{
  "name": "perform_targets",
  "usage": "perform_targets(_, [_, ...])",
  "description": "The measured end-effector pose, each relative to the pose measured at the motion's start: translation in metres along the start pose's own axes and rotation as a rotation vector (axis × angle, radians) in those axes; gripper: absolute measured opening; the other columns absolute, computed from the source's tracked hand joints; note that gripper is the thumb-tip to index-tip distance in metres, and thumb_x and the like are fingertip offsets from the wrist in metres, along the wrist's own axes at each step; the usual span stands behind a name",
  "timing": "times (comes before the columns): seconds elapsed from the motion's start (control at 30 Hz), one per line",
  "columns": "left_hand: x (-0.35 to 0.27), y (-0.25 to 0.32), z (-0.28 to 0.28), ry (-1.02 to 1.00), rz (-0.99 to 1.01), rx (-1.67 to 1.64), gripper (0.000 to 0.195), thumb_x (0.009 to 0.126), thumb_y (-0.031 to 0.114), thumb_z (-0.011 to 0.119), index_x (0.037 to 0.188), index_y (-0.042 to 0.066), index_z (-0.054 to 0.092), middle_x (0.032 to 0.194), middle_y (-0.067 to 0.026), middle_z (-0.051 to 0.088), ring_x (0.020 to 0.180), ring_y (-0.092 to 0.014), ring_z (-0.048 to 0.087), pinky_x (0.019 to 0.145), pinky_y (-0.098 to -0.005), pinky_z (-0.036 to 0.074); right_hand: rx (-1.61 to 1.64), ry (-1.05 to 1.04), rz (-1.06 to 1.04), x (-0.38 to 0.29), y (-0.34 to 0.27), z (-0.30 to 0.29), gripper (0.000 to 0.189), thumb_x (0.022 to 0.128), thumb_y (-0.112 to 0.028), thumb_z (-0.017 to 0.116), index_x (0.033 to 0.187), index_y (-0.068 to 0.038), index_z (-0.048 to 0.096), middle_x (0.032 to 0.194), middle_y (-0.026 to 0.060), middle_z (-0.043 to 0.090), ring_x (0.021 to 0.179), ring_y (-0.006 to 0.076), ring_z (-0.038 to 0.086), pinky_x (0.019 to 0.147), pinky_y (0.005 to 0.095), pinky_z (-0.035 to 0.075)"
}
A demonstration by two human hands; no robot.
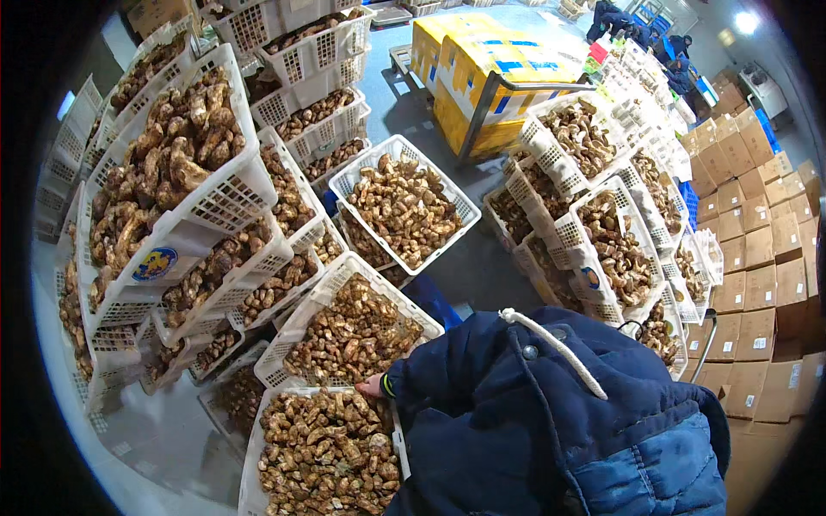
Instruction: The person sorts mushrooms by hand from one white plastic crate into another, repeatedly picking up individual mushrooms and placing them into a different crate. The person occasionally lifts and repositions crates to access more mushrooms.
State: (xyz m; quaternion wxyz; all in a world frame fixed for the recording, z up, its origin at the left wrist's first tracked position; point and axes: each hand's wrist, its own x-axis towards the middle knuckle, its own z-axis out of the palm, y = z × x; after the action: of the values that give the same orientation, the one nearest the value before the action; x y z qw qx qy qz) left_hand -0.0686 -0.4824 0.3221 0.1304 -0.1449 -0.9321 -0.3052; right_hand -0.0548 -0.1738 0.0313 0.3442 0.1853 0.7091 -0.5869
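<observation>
My left hand (371, 385) reaches out from a dark blue padded sleeve. Its fingers grip the rim where two white plastic crates meet, and their tips are partly hidden. The nearer crate (401, 445) is filled with brown-and-white mushrooms (329, 451) that look like matsutake. Just beyond it, a second crate (271, 366) holds more of the same mushrooms (355, 322), tilted towards the near one. My right hand is out of view. The front of my blue jacket (548, 413), with a white drawcord, covers the lower right.
Tall crate stacks (193, 238) rise at left. Another full crate (403, 267) stands ahead on a stack. More stacked crates (574, 235) are at right, before a wall of cardboard boxes (755, 258). A cart (481, 116) carries yellow-taped boxes (445, 84). Several people (623, 26) bend over at the back.
</observation>
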Motion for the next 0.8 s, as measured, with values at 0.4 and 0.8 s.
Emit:
perform_targets(0.4, [0.001,-0.005,-0.012,-0.007,0.02,-0.022,0.039,0.085,0.009,0.056,0.121,-0.005,0.048,0.111,-0.0177,0.056,0.101,-0.027,0.054,0.089,-0.0411,0.041,0.028,0.016,-0.026,-0.007,0.012,0.003,0.067,0.087,-0.061,0.031,0.106,-0.004,0.059,0.098,0.0177,0.063,0.096,0.0295,0.058,0.08,0.0392,0.043])
perform_targets(0.8, [-0.044,-0.012,-0.097,-0.076,0.481,0.192,0.037,0.087,0.013,0.054,0.119,-0.004,0.049,0.107,-0.0166,0.057,0.099,-0.026,0.055,0.088,-0.0415,0.041,0.006,0.003,-0.102,-0.009,0.035,0.002,0.076,0.085,-0.067,0.025,0.112,-0.003,0.057,0.103,0.0186,0.063,0.102,0.0301,0.056,0.086,0.0381,0.041])
